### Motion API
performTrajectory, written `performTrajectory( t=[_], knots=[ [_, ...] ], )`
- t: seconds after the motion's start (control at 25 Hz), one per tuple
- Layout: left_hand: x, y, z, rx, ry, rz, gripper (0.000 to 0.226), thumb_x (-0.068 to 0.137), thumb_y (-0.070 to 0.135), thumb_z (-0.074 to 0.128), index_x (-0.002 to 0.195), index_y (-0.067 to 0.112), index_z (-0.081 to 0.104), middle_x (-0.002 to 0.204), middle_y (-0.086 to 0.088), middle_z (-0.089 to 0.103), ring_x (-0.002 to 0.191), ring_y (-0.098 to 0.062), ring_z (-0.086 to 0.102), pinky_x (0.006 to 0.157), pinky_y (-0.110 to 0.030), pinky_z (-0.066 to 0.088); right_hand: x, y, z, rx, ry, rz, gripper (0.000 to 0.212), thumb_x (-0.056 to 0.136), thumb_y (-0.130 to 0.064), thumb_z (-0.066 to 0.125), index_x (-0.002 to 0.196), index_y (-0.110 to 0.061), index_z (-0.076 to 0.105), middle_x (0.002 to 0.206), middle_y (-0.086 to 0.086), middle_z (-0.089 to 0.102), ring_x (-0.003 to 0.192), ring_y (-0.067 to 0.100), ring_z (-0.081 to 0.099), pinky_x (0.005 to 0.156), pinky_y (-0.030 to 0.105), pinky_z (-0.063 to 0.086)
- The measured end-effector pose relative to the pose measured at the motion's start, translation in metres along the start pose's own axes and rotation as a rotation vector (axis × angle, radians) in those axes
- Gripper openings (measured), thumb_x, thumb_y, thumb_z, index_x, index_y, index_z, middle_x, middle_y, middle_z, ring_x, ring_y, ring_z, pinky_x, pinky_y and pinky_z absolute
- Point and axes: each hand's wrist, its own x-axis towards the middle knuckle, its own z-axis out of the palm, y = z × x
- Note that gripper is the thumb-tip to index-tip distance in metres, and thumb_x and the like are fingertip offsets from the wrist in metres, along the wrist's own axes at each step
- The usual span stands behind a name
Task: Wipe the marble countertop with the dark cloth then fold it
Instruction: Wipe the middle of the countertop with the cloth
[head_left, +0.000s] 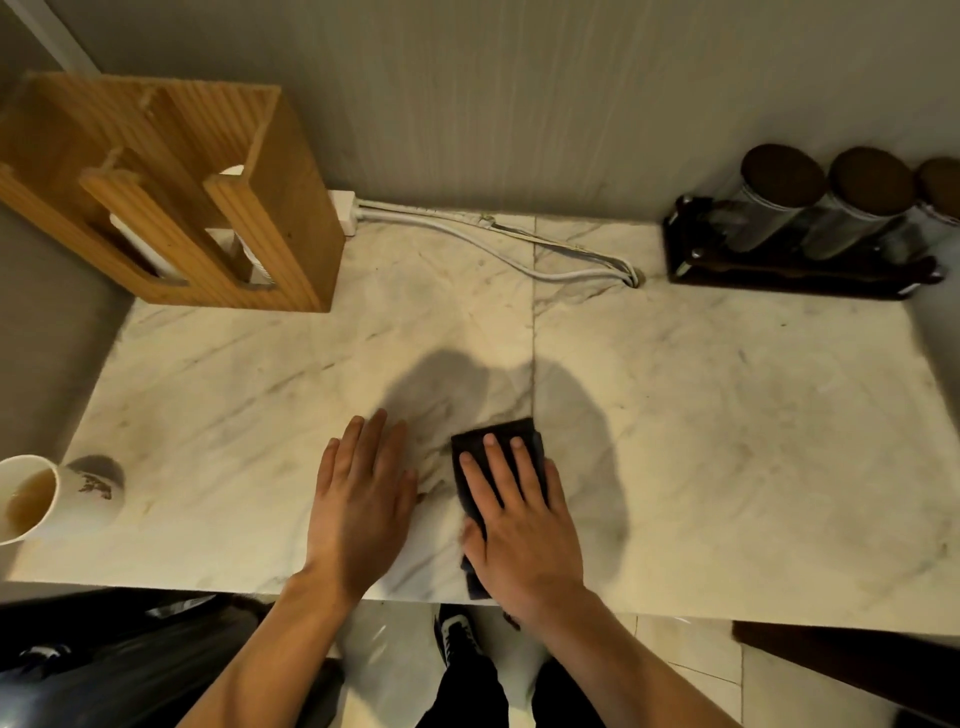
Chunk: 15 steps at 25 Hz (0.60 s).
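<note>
The dark cloth (501, 439) lies as a narrow folded strip on the marble countertop (727, 415), near its front edge and just left of the seam. My right hand (519, 525) lies flat on top of the cloth with fingers spread, covering most of it; only the far end and a near corner show. My left hand (358, 499) rests flat on the bare marble beside the cloth, fingers together, holding nothing.
A paper cup (57, 496) with brown liquid stands at the front left corner. A wooden holder (171, 197) fills the back left. White cables (493, 244) run along the wall. A dark rack of jars (810, 228) stands at the back right.
</note>
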Motion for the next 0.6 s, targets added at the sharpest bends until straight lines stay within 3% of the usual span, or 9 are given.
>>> performTrajectory(
  t=[0.36,0.6],
  knots=[
    [-0.009,0.034,0.018,0.012,-0.090,-0.023,0.065,0.096,0.048,0.015,0.142,0.011,0.042,0.151,-0.012,0.040,0.141,-0.032,0.031,0.114,-0.049,0.025,-0.046,0.075,-0.016,-0.053,-0.069,-0.294,0.069,0.087,-0.046,0.046,0.150,-0.026,0.022,0.158,0.000,0.023,0.146,0.024,0.014,0.113,0.048,0.017],
    [-0.005,0.056,0.033,0.032,-0.055,0.019,0.055,0.093,0.036,0.034,0.142,0.013,0.041,0.152,-0.013,0.037,0.143,-0.030,0.026,0.115,-0.049,0.015,-0.030,0.115,-0.023,-0.134,-0.130,-0.528,0.062,0.095,-0.052,0.034,0.151,-0.030,0.017,0.159,-0.004,0.016,0.147,0.021,0.006,0.116,0.045,0.012]
  ],
)
